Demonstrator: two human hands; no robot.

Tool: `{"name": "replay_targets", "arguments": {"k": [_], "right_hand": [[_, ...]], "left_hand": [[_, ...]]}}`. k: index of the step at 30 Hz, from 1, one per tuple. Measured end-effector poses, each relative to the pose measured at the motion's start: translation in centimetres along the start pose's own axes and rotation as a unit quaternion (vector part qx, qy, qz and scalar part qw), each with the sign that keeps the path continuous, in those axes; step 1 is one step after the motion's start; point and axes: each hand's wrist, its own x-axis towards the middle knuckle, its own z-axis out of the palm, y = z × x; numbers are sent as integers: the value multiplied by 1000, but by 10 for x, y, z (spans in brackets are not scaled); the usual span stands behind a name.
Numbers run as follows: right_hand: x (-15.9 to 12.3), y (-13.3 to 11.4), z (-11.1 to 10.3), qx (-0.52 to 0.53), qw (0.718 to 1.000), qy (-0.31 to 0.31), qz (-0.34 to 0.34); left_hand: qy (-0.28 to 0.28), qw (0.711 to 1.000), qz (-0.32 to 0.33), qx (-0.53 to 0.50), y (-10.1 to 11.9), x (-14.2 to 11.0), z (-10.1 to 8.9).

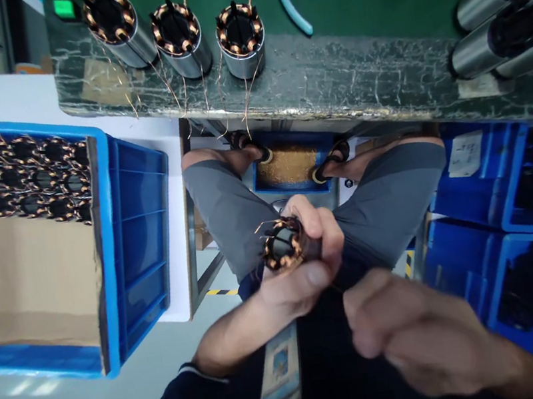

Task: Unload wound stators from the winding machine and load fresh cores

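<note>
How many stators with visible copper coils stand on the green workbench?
3, in a row near the edge of the workbench: left stator, middle stator and right stator. Coils on the metal cylinders may be hidden.

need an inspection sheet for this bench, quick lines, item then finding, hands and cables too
surface: dark green bench, its front edge cracked and worn
job's things: wound core in hand; three metal-cased cores standing near the bench edge
clutter: light-blue curved item on the bench, kind unclear
hands: left hand grips the wound core; right hand blurred, its grip unclear
cables: nothing seen; only thin copper wires trailing over the edge
surroundings: blue crate of cores at left, blue bins at right, blue tray between the feet
</note>
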Motion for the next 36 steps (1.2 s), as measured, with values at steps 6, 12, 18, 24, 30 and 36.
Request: {"name": "replay_targets", "arguments": {"k": [6,12,18,24,30,36], "right_hand": [[-30,25,-13,60,993,86,47],[-8,23,-25,89,979,27,183],[-19,37,-2,261,952,44,156],[-14,38,-14,14,991,33,132],[3,17,-20,-94,983,153,-39],[6,44,-3,57,996,62,10]], "left_hand": [[81,969,121,199,11,30,-39],[-143,916,115,356,24,24,-38],[-141,981,-58,122,9,3,-18],[-1,984,-171,-38,-19,3,-12],[-18,973,-222,-60,-16,8,-19],[11,965,-258,-53,-41,10,-27]]}}
